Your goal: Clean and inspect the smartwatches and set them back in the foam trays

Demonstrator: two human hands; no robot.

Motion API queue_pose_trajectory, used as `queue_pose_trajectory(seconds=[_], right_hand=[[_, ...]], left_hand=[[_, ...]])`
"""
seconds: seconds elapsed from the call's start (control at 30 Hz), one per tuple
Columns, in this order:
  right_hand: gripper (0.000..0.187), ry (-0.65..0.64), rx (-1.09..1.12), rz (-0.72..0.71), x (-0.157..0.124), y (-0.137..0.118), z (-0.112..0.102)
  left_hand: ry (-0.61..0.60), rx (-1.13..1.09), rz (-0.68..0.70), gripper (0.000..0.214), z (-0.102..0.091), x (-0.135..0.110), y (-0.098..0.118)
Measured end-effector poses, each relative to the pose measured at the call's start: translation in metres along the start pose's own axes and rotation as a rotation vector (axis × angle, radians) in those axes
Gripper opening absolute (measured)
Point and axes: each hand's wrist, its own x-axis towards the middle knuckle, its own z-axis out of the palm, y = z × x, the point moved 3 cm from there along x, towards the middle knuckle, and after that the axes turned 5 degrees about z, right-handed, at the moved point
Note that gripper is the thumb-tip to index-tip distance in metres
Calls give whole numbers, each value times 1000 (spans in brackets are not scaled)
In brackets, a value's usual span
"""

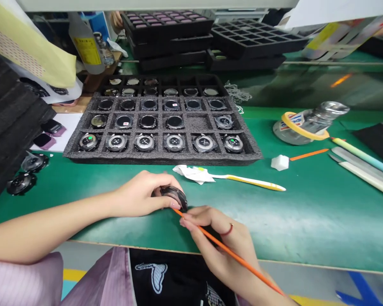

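two bare hands work near the front edge of the green desk (319, 216). left hand (137, 194) closed on a round smartwatch body (176, 197), fingers wrapped around it, watch tilted. right hand (217, 238), thin red ring (226, 231) on one finger, pinches a long orange stick (232, 253), tip at the watch's lower rim. just beyond the hands: yellow-handled brush (252, 182) beside crumpled white tissue (193, 173). toward the back of the desk, grey foam tray (162, 160) carries rows of watch bodies, backs up in front row, dark faces up behind. right side of desk: white foam cube (280, 162) touching a short orange stick (308, 154); yellow tape roll (301, 127) around a glass jar (315, 121). left edge: two black toothed watch parts (21, 183).
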Motion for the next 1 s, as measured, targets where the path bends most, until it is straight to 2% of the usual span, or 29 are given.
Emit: queue_pose_trajectory(seconds=[0.2,0.33,0.57,0.8,1.0], right_hand=[[16,129,-53,-39,6,-2,-7],[17,117,-75,-69,11,0,-8],[16,159,50,16,12,4,-11],[17,108,-69,-66,12,-1,-9],[19,151,-152,-55,4,-4,-11]], left_hand=[[-12,66,-38,17,-1,1,0],[-5,67,-43,17,-1,1,0],[-18,76,-72,17,-1,3,-2],[-9,37,-83,19,0,3,-2],[-6,61,-58,15,1,4,1]])
